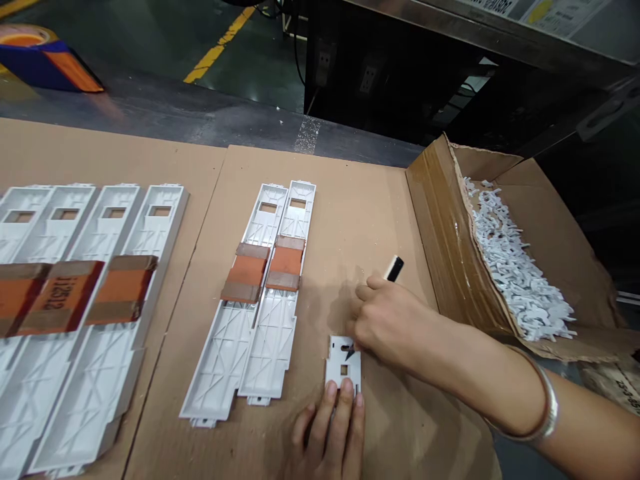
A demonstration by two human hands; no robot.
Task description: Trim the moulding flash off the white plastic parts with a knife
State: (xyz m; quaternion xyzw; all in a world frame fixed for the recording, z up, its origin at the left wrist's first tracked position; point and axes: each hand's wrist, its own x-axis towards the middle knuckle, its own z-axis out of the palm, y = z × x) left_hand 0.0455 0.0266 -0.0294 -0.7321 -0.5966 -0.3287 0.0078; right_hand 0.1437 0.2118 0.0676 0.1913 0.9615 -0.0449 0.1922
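A small white plate (336,367) with a square hole and a slot lies flat on the cardboard. My left hand (331,433) presses its fingertips on the plate's near end, fingers stretched out. Closed round a craft knife (394,269) is my right hand (383,320); the knife's dark blade points down at the slot in the plate's upper part. Left of my hands, two long white ribbed panels (267,347) lie side by side, each with an orange block (286,263) across it.
More white panels (93,373) with orange blocks (123,290) lie at the left. An open cardboard box (435,227) of small white parts (520,267) stands at the right. A tape roll (23,40) sits at the back left, beside a blue and orange object (55,67).
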